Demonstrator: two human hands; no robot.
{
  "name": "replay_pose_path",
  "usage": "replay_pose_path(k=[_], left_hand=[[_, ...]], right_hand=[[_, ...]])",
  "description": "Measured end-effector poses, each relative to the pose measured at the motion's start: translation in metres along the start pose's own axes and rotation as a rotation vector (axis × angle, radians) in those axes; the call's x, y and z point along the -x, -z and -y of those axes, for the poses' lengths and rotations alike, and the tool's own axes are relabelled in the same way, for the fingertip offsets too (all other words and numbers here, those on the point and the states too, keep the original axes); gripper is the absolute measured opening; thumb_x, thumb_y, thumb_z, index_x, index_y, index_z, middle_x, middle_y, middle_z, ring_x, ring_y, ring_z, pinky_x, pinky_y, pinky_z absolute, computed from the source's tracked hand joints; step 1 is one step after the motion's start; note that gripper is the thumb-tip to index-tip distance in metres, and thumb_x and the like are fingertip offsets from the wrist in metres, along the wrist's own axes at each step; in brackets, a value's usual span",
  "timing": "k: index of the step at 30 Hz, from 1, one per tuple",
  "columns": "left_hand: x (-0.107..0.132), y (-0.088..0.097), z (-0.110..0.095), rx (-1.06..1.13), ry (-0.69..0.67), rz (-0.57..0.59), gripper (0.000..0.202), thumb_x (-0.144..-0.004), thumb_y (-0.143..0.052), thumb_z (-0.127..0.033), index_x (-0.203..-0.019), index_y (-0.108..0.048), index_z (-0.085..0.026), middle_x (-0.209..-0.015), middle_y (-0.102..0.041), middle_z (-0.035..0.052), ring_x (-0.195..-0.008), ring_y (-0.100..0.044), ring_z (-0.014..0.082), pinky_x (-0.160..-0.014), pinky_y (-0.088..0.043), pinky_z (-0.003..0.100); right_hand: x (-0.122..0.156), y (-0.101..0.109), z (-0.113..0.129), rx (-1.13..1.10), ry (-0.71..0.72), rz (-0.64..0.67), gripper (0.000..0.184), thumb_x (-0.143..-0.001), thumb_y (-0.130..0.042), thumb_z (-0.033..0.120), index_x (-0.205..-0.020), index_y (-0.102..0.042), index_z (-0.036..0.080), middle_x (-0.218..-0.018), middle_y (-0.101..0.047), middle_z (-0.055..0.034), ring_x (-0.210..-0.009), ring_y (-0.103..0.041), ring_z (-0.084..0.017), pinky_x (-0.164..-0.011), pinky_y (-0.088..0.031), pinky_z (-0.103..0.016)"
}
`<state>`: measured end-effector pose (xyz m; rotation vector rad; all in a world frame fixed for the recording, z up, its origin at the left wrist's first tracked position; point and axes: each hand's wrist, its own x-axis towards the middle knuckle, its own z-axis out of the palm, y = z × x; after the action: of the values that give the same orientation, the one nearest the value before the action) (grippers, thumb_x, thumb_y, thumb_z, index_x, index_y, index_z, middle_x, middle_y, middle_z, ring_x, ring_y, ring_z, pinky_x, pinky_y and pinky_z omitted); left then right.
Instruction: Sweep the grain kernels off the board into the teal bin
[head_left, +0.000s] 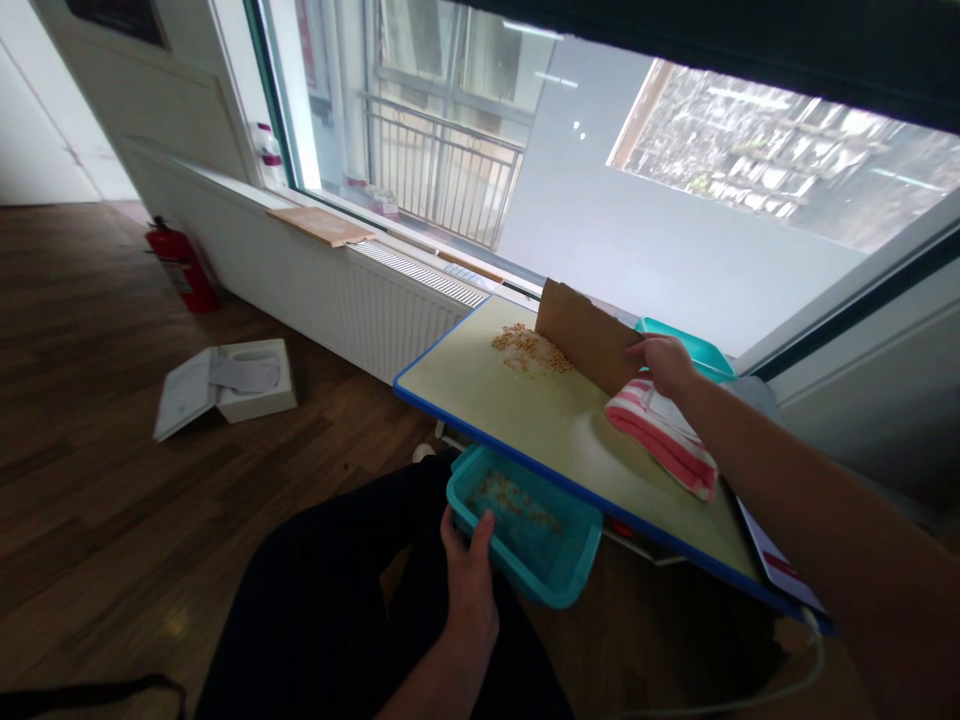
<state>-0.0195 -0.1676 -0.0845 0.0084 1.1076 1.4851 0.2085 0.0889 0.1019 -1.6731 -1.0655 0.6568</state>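
My right hand (664, 362) grips the right end of a brown cardboard piece (581, 335), which stands on edge on the table. Against its left part lies a loose heap of small yellow-orange grains (525, 348), mixed with something whitish. Below the table's near edge, my left hand (471, 555) holds a teal plastic bin (517, 580) by its left rim, thumb over the edge. Some pale bits are scattered on the bin's floor. A folded pink-and-white striped towel (664, 440) rests on the table just under my right forearm.
The cream table (480, 385) has a blue edge and stands by the window. Behind my right hand is a second teal tray (697, 350). A white radiator (390, 290), an open white box (255, 390) and a red fire extinguisher (182, 268) are to the left.
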Motion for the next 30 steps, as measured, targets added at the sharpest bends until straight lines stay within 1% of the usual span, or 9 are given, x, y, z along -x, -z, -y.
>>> replay_pose_path(k=[6, 13, 16, 19, 21, 23, 27, 30], left_hand=[[0.003, -0.001, 0.000, -0.007, 0.001, 0.012, 0.060, -0.080, -0.074, -0.035, -0.132, -0.046, -0.028, -0.128, -0.062, 0.0086, -0.119, -0.062, 0.0233, -0.103, -0.052, 0.038], [0.007, -0.002, -0.007, 0.006, 0.005, 0.005, 0.058, -0.083, -0.072, -0.033, -0.133, -0.045, -0.029, -0.130, -0.061, 0.0083, -0.121, -0.062, 0.0219, -0.102, -0.052, 0.035], [0.009, -0.003, -0.009, 0.013, 0.018, 0.004, 0.058, -0.084, -0.071, -0.032, -0.135, -0.043, -0.029, -0.133, -0.060, 0.0082, -0.122, -0.061, 0.0211, -0.101, -0.052, 0.033], [0.011, -0.004, -0.010, 0.006, 0.042, 0.003, 0.061, -0.085, -0.070, -0.033, -0.138, -0.040, -0.031, -0.136, -0.058, 0.0084, -0.121, -0.060, 0.0226, -0.095, -0.056, 0.034], [0.012, -0.005, -0.010, -0.006, 0.065, -0.002, 0.064, -0.085, -0.069, -0.034, -0.140, -0.038, -0.032, -0.137, -0.057, 0.0085, -0.120, -0.061, 0.0246, -0.089, -0.058, 0.035], [0.013, -0.005, -0.009, -0.011, 0.073, -0.004, 0.065, -0.084, -0.070, -0.035, -0.141, -0.037, -0.033, -0.137, -0.057, 0.0083, -0.119, -0.061, 0.0252, -0.087, -0.059, 0.036], [0.015, -0.005, -0.010, 0.016, 0.056, 0.007, 0.064, -0.084, -0.070, -0.032, -0.140, -0.038, -0.031, -0.133, -0.059, 0.0079, -0.118, -0.062, 0.0222, -0.094, -0.057, 0.034], [0.017, -0.004, -0.011, 0.022, 0.060, 0.005, 0.065, -0.084, -0.070, -0.031, -0.141, -0.038, -0.030, -0.132, -0.060, 0.0087, -0.116, -0.063, 0.0220, -0.095, -0.056, 0.035]], right_hand=[[0.006, -0.002, -0.002, -0.001, -0.007, -0.030, 0.034, -0.054, -0.069, 0.008, -0.086, -0.064, 0.019, -0.067, -0.062, -0.0008, -0.060, -0.058, -0.016, -0.045, -0.049, -0.029], [0.013, 0.001, -0.004, 0.016, -0.024, -0.012, 0.026, -0.056, -0.069, 0.008, -0.080, -0.063, 0.019, -0.068, -0.061, -0.0019, -0.063, -0.060, -0.018, -0.050, -0.053, -0.035], [0.023, 0.001, -0.003, 0.019, -0.019, -0.022, 0.028, -0.057, -0.068, 0.007, -0.082, -0.065, 0.019, -0.068, -0.062, -0.0021, -0.062, -0.061, -0.019, -0.050, -0.053, -0.036], [0.036, 0.000, 0.000, 0.025, 0.005, -0.003, 0.032, -0.057, -0.067, 0.006, -0.086, -0.067, 0.019, -0.070, -0.065, -0.0028, -0.061, -0.062, -0.019, -0.049, -0.053, -0.035], [0.044, 0.000, 0.001, 0.038, 0.010, 0.027, 0.033, -0.057, -0.067, 0.005, -0.087, -0.068, 0.019, -0.071, -0.066, -0.0032, -0.061, -0.062, -0.018, -0.049, -0.053, -0.034], [0.051, 0.000, 0.001, 0.051, 0.020, 0.039, 0.033, -0.057, -0.066, 0.005, -0.087, -0.069, 0.019, -0.070, -0.066, -0.0036, -0.061, -0.062, -0.018, -0.049, -0.053, -0.033], [0.060, 0.002, 0.001, 0.063, 0.054, 0.034, 0.030, -0.059, -0.066, 0.005, -0.086, -0.071, 0.018, -0.070, -0.066, -0.0048, -0.063, -0.063, -0.019, -0.048, -0.052, -0.032], [0.065, 0.004, 0.002, 0.065, 0.033, 0.028, 0.031, -0.059, -0.065, 0.004, -0.086, -0.072, 0.019, -0.073, -0.067, -0.0051, -0.064, -0.063, -0.019, -0.049, -0.052, -0.033]])
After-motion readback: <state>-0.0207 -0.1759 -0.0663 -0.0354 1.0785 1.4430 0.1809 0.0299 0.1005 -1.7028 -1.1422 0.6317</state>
